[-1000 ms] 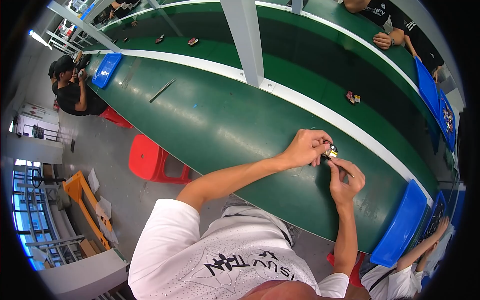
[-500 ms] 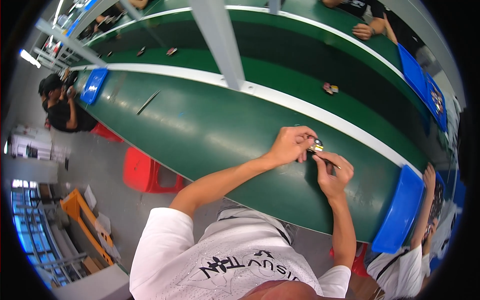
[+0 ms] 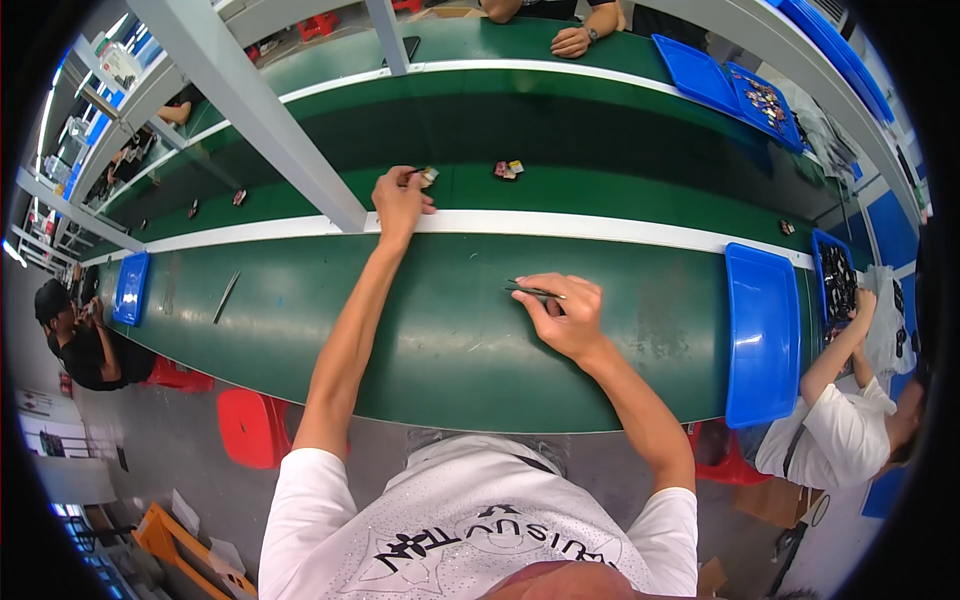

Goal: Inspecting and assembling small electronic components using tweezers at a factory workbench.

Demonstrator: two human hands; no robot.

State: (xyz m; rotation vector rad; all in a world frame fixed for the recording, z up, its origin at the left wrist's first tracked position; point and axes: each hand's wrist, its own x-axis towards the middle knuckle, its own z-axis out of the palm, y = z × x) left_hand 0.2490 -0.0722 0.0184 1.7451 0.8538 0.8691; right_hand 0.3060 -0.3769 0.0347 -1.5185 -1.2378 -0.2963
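My left hand (image 3: 398,208) reaches past the white rail onto the dark green belt. Its fingers are closed on a small part with a pale yellow and white face (image 3: 430,177), whose kind is too small to make out. Above the green table, my right hand (image 3: 570,312) pinches a pair of thin dark tweezers (image 3: 526,290), tips pointing left and touching nothing. A similar small pink, black and yellow part (image 3: 508,170) lies on the belt to the right of my left hand.
A grey post (image 3: 285,130) rises close to my left hand. To the right stands a blue tray (image 3: 762,340), with a co-worker (image 3: 835,420) beyond it. Another pair of tweezers (image 3: 227,297) lies on the table at left. Across the belt rests another person's hand (image 3: 571,42).
My left hand has carried the small part away from the tweezers, forward and left over the belt. My right hand stays over the table with the tweezers. The view has turned left.
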